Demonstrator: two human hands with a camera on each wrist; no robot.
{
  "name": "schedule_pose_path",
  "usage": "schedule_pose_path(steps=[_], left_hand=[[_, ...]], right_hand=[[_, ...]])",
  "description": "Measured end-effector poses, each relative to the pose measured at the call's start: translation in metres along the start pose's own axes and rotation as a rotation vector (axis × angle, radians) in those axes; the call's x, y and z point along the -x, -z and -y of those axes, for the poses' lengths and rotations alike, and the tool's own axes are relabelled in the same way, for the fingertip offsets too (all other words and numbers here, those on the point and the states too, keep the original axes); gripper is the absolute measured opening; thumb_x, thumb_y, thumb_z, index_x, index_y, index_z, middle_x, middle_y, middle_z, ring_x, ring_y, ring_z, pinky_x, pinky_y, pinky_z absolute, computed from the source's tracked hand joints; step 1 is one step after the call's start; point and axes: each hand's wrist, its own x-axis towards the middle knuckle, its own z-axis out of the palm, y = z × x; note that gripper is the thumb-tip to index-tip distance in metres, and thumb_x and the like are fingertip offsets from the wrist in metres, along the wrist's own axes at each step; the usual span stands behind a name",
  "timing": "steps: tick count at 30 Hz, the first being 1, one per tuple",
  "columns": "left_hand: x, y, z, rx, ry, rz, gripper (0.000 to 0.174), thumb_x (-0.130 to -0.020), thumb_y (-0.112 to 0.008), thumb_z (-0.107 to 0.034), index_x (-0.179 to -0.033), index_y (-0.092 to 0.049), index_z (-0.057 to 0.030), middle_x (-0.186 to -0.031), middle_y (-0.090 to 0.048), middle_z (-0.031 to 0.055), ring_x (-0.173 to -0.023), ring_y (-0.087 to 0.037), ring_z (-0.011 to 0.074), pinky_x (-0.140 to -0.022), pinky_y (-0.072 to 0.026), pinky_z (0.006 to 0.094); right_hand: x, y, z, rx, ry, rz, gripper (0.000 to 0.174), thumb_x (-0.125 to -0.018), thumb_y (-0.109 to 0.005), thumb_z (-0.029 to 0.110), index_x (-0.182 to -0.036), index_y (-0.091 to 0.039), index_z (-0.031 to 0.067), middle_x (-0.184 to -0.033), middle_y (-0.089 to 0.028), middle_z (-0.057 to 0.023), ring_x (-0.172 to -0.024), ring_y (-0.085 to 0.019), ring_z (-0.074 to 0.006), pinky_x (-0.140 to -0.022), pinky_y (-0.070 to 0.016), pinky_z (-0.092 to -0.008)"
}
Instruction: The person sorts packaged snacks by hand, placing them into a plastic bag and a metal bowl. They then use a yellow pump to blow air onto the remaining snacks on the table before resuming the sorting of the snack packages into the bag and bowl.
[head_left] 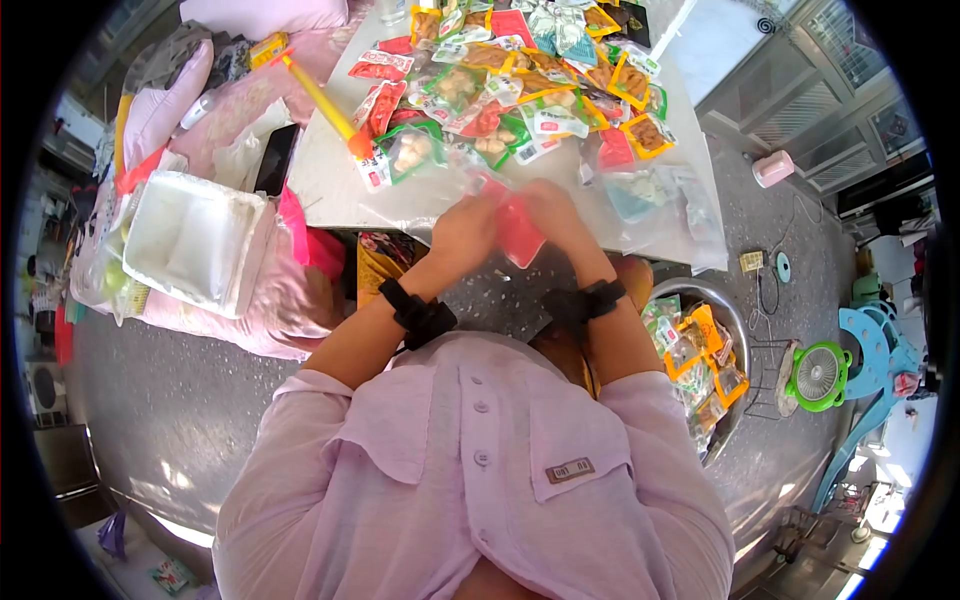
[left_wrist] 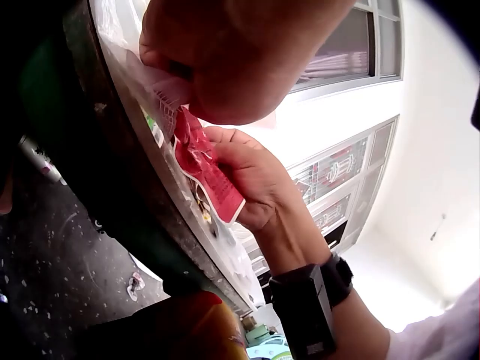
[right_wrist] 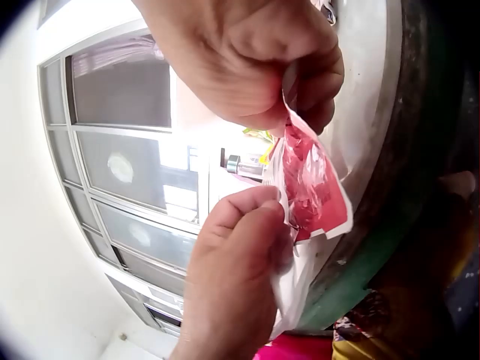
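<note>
A red snack packet [head_left: 520, 232] with a pale edge and a see-through front hangs between my two hands, over the table's near edge. My left hand [head_left: 465, 232] pinches one side of it, thumb laid against curled fingers in the right wrist view. From the other side my right hand [head_left: 556, 214] grips the packet's edge, its fingers curled in a fist [right_wrist: 300, 75]. Clear plastic film [left_wrist: 161, 86] trails by the left hand in the left wrist view. Behind the hands, a heap of red, green and orange food packets [head_left: 500, 95] covers the table [head_left: 330, 190].
A yellow and orange stick [head_left: 325, 105] lies at the table's left. Clear bags [head_left: 650, 200] lie at its right front. On the floor at right stands a metal basin [head_left: 742, 330] of packets, near a green fan [head_left: 818, 376]. A white foam box [head_left: 190, 240] sits at left beside a phone [head_left: 277, 160].
</note>
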Motion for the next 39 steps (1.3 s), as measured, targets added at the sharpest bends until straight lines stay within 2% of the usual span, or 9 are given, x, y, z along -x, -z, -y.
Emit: schedule_pose_path(steps=[7,13,16,28,30,31,32,34,39], left_hand=[[0.0,-0.013,0.015,0.056,-0.067,-0.094,0.017,-0.072,-0.049,-0.01,-0.088,-0.054,-0.0059,-0.082,-0.056,0.012,-0.079,-0.053,0.0304,-0.067,-0.0431,0.038],[0.0,-0.009,0.01,0.041,-0.084,-0.086,0.016,-0.072,-0.05,-0.009,-0.087,-0.054,-0.0053,-0.082,-0.056,0.0125,-0.078,-0.054,0.0302,-0.066,-0.0437,0.0384],[0.002,-0.012,0.012,0.052,-0.098,-0.074,0.016,-0.072,-0.05,-0.009,-0.087,-0.053,-0.0054,-0.082,-0.056,0.0129,-0.078,-0.053,0.0303,-0.065,-0.0439,0.0384],[0.008,0.013,-0.013,-0.019,-0.267,-0.073,0.02,-0.071,-0.05,-0.009,-0.091,-0.053,-0.007,-0.081,-0.055,0.0116,-0.075,-0.053,0.0295,-0.064,-0.0439,0.038],[0.011,0.016,-0.007,-0.082,-0.26,-0.075,0.021,-0.071,-0.051,-0.009,-0.091,-0.054,-0.0074,-0.08,-0.055,0.0107,-0.073,-0.054,0.0289,-0.063,-0.044,0.0379],[0.015,0.013,0.0,-0.087,-0.245,-0.079,0.021,-0.07,-0.052,-0.008,-0.091,-0.054,-0.0075,-0.08,-0.055,0.0103,-0.072,-0.054,0.0287,-0.062,-0.044,0.0378],[0.018,0.01,0.004,-0.092,-0.23,-0.082,0.022,-0.07,-0.052,-0.008,-0.091,-0.054,-0.0075,-0.079,-0.055,0.0099,-0.071,-0.054,0.0285,-0.061,-0.044,0.0377],[0.022,0.008,0.004,-0.071,-0.23,-0.072,0.022,-0.069,-0.052,-0.008,-0.091,-0.054,-0.0073,-0.078,-0.054,0.0101,-0.07,-0.053,0.0287,-0.06,-0.0438,0.0377],[0.018,0.01,-0.009,-0.048,-0.279,-0.001,0.031,-0.068,-0.05,-0.009,-0.1,-0.052,-0.0078,-0.088,-0.057,0.0096,-0.081,-0.055,0.0278,-0.066,-0.0447,0.0369]], right_hand=[[-0.001,-0.015,-0.012,0.37,0.052,-0.128,0.018,-0.075,-0.047,0.012,-0.084,-0.051,-0.0025,-0.073,-0.056,-0.0172,-0.069,-0.056,-0.0276,-0.062,-0.044,-0.0327],[0.039,0.015,0.025,-0.328,-0.526,0.138,0.019,-0.075,-0.051,0.016,-0.08,-0.05,-0.0019,-0.062,-0.054,-0.0085,-0.053,-0.053,-0.0143,-0.044,-0.0403,-0.0239],[0.04,0.008,0.016,-0.432,-0.514,0.107,0.014,-0.075,-0.052,0.014,-0.082,-0.05,0.001,-0.062,-0.053,-0.004,-0.048,-0.049,-0.0078,-0.039,-0.0357,-0.0188],[0.024,-0.014,0.004,-0.879,-0.556,0.024,0.013,-0.074,-0.056,0.008,-0.084,-0.049,0.0031,-0.06,-0.053,-0.0063,-0.047,-0.049,-0.0127,-0.038,-0.0365,-0.0213],[0.027,-0.013,-0.024,-0.592,-0.074,0.061,0.012,-0.074,-0.056,0.007,-0.083,-0.049,0.003,-0.061,-0.053,-0.0065,-0.047,-0.049,-0.0127,-0.038,-0.0364,-0.021],[0.026,-0.012,-0.03,-0.644,-0.073,0.083,0.012,-0.074,-0.056,0.007,-0.083,-0.05,0.0031,-0.061,-0.053,-0.0067,-0.047,-0.049,-0.0127,-0.038,-0.0364,-0.0209],[0.026,-0.01,-0.035,-0.696,-0.073,0.105,0.011,-0.074,-0.057,0.006,-0.083,-0.05,0.0031,-0.062,-0.054,-0.0068,-0.047,-0.049,-0.0127,-0.038,-0.0364,-0.0209],[0.024,-0.009,-0.032,-1.19,-0.565,0.159,0.011,-0.074,-0.057,0.006,-0.082,-0.051,0.0031,-0.064,-0.054,-0.0069,-0.048,-0.049,-0.0125,-0.039,-0.0365,-0.0208],[0.022,-0.028,-0.002,-1.171,-0.517,0.016,0.006,-0.075,-0.051,0.003,-0.081,-0.05,0.0037,-0.069,-0.055,-0.0066,-0.052,-0.051,-0.0127,-0.042,-0.0389,-0.0217]])
